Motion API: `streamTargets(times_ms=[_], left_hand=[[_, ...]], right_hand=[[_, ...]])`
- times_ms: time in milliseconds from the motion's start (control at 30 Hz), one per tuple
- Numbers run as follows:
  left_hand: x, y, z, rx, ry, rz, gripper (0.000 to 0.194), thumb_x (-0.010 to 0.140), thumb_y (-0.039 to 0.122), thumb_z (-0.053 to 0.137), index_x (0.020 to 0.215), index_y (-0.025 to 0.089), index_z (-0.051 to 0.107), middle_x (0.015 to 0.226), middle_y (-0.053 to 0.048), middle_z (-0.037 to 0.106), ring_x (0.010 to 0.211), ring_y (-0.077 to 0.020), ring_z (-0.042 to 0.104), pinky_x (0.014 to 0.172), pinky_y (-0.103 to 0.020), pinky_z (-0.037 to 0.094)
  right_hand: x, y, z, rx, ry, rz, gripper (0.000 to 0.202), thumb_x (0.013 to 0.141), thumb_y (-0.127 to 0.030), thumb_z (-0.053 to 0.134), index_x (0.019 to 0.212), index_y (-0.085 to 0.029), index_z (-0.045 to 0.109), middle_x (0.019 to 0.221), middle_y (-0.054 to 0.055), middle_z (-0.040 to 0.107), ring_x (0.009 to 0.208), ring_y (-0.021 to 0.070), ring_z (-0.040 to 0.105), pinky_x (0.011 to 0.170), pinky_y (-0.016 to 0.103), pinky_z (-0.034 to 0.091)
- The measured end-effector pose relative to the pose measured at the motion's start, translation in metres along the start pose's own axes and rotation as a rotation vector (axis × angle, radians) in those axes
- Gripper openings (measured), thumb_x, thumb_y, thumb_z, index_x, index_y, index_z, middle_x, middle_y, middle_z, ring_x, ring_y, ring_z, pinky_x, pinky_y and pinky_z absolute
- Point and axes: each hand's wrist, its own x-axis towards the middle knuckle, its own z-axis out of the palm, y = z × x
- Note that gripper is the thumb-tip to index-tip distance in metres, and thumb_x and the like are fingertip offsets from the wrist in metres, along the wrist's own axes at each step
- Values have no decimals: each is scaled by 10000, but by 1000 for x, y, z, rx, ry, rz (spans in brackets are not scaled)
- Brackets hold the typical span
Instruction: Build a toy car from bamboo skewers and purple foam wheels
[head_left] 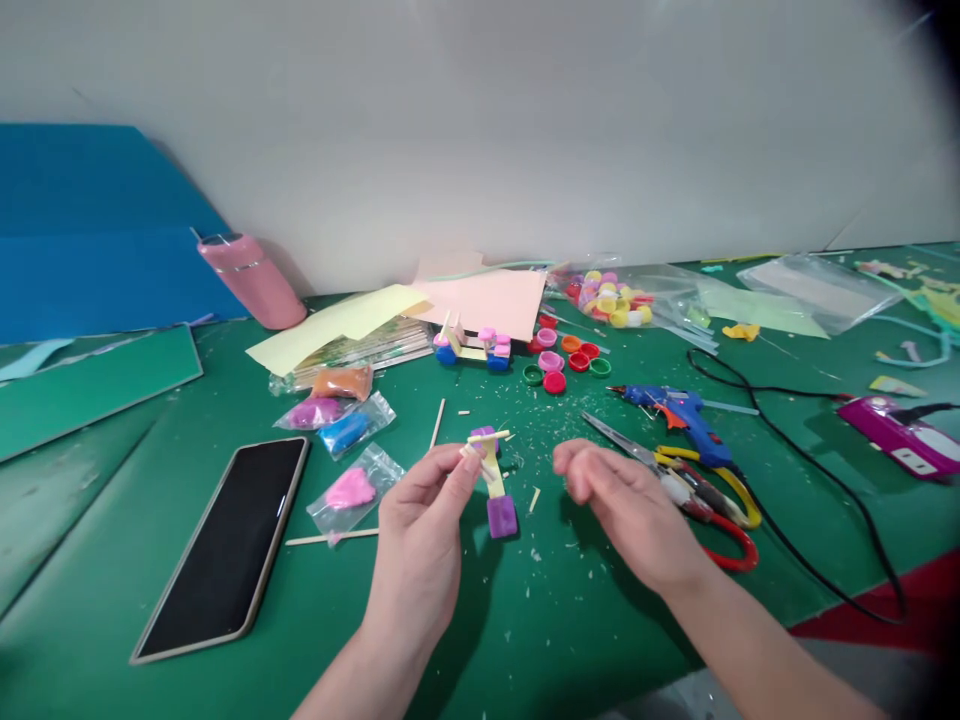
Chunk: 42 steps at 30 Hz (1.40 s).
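Note:
My left hand point(431, 505) is closed, thumb and forefinger pinching a small pale stick piece point(484, 462). Just beyond its fingertips, a part made of a pale stick point(496, 478) joins two purple clay blocks; the nearer purple block point(502, 516) lies on the green table. My right hand point(630, 505) hovers to the right with curled fingers pressed together; whether anything is between them is hidden. Under and behind that hand lie scissors point(615, 437) and red-handled pliers point(720, 520). Stick offcuts point(535, 499) and crumbs are scattered between the hands.
A blue glue gun point(686, 415) with its black cord point(825, 475) lies at right, near a purple power strip point(904, 437). Coloured bottle caps point(554, 382) and a small clay-and-stick model point(472, 345) sit farther back. Left are clay packets point(351, 490), a phone point(225, 550) and a pink tumbler point(253, 282).

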Motion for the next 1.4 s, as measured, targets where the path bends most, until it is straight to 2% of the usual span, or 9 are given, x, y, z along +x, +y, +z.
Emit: streamTargets(times_ms=[133, 267, 367, 400, 533, 867, 1033, 1167, 1400], left_hand=[[5, -2, -4, -2, -8, -29, 52, 712, 232, 668, 686, 188, 680, 729, 22, 605, 743, -94, 506, 706, -180, 395], [8, -10, -8, 12, -46, -60, 43, 728, 227, 654, 713, 189, 669, 721, 26, 608, 739, -94, 508, 717, -185, 390], [7, -20, -11, 31, -86, -95, 56, 744, 235, 639, 729, 186, 662, 724, 20, 607, 733, -103, 507, 720, -204, 387], [7, -23, -12, 44, -96, -108, 63, 749, 241, 634, 735, 185, 661, 726, 18, 605, 734, -107, 507, 712, -209, 385], [3, -31, -16, 73, -138, -140, 94, 762, 258, 619, 735, 176, 658, 741, -1, 607, 762, -135, 519, 716, -236, 385], [1, -35, -21, 220, -154, -10, 86, 784, 245, 585, 739, 200, 644, 777, -5, 585, 756, -138, 510, 665, -221, 398], [-2, -29, -23, 464, -202, 297, 106, 787, 141, 542, 810, 219, 610, 774, -20, 578, 703, -151, 534, 611, -235, 429], [-7, -27, -20, 648, -419, 551, 243, 752, 34, 513, 902, 215, 576, 867, -67, 599, 810, -195, 571, 702, -288, 461], [-9, -49, -18, 793, -529, 651, 180, 772, 100, 481, 882, 210, 573, 1068, -136, 604, 1039, -271, 526, 914, -441, 373]], right_hand=[[0, 0, -57, -132, 318, -3, 316, 832, -365, 429, 555, -213, 420, 768, 35, 541, 661, 160, 498, 553, 285, 416], [-3, -9, -132, -461, 828, -126, 348, 819, -384, 390, 522, -232, 293, 616, -3, 432, 616, 155, 492, 540, 293, 397], [-12, -8, -174, -646, 1029, -104, 235, 780, -371, 479, 598, -233, 426, 658, 3, 432, 669, 180, 496, 624, 346, 384], [-16, -5, -183, -712, 1009, -42, 155, 713, -354, 578, 682, -219, 509, 698, 22, 484, 674, 193, 503, 635, 361, 385], [-23, 19, -191, -872, 700, 203, 441, 628, -367, 666, 1015, -211, 523, 879, 74, 581, 743, 224, 562, 640, 346, 435], [0, 36, -170, -1046, 333, 408, 300, 659, -378, 617, 880, -209, 505, 851, 81, 607, 741, 230, 583, 654, 318, 422], [10, 36, -163, -1131, 345, 483, 242, 627, -354, 617, 812, -222, 532, 645, 46, 579, 579, 244, 541, 559, 334, 364], [11, 37, -167, -1062, 386, 468, 144, 658, -333, 554, 759, -230, 553, 707, 51, 602, 670, 253, 562, 604, 336, 382], [4, 18, -173, -609, 575, 366, 172, 705, -340, 517, 849, -245, 518, 749, 44, 573, 607, 181, 570, 555, 309, 454]])
